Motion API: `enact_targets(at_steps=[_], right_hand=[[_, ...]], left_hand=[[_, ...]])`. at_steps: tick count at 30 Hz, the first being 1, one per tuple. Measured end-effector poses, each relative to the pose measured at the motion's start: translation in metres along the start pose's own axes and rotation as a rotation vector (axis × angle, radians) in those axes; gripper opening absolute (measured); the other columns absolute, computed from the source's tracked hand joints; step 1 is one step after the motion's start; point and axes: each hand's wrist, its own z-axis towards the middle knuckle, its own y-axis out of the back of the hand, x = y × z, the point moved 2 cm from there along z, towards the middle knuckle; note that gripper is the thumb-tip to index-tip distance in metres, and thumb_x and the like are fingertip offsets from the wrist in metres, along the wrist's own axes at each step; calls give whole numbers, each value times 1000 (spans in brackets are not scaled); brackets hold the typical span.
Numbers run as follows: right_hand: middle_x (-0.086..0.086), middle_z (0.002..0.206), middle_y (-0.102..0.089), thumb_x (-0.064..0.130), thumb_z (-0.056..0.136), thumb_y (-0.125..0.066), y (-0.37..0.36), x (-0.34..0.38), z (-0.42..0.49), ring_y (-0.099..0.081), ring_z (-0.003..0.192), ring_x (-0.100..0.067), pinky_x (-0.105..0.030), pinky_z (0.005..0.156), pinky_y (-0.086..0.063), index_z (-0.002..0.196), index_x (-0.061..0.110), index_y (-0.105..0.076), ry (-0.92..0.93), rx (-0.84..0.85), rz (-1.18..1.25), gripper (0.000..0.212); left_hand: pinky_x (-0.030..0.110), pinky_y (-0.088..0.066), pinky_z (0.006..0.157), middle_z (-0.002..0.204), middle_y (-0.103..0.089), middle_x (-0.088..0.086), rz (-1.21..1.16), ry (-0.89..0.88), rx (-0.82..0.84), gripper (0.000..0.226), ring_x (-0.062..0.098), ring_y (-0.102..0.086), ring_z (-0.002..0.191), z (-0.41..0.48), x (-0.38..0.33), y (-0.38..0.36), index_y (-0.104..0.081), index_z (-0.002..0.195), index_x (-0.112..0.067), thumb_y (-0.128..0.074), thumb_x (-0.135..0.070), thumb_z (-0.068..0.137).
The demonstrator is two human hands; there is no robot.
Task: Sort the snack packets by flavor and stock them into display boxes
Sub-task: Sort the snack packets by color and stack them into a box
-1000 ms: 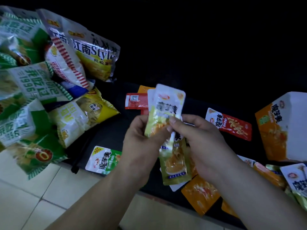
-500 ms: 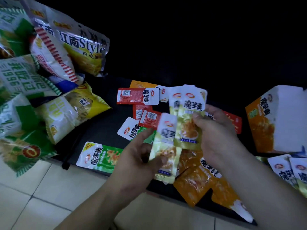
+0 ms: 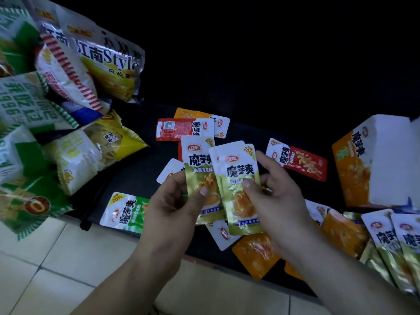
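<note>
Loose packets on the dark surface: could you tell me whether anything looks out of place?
Yes: flavours lie jumbled. A red packet lies barcode side up, overlapping the back orange packet, and the near orange packet seems to overhang the dark surface.

The left hand (image 3: pixel 173 202) partly covers the green packet (image 3: pixel 123 212); the right edge crops the display box (image 3: pixel 354 169).
</note>
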Motion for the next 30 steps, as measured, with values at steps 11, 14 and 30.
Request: enact_targets(at_steps=[11,14,30], right_hand=[[26,102,-57,30,105,-55,7,-6,-13,-63,84,8,-10,58,-53,146,60,-37,-42,50,-5,53],[31,114,-55,37,105,-54,13,-7,-29,-63,81,14,-9,57,-50,145,64,-34,-56,53,-4,52],[33,102,-52,11,101,-60,111,-59,-109,-58,76,22,-3,53,-45,137,54,-43,-360,-73,-56,59]], left_hand=[[14,-47,56,79,-67,-17,177,-57,96,62,-2,-60,63,-23,2,-34,-52,136,-48,-62,0,98],[16,-56,75,97,-74,-29,109,-10,94,44,-11,-68,90,-31,2,-36,-58,134,-49,-59,-22,99],[34,-55,53,75,-65,10,377,228,473,52,23,-61,55,-97,60,-97,-51,135,-62,-63,-29,98]])
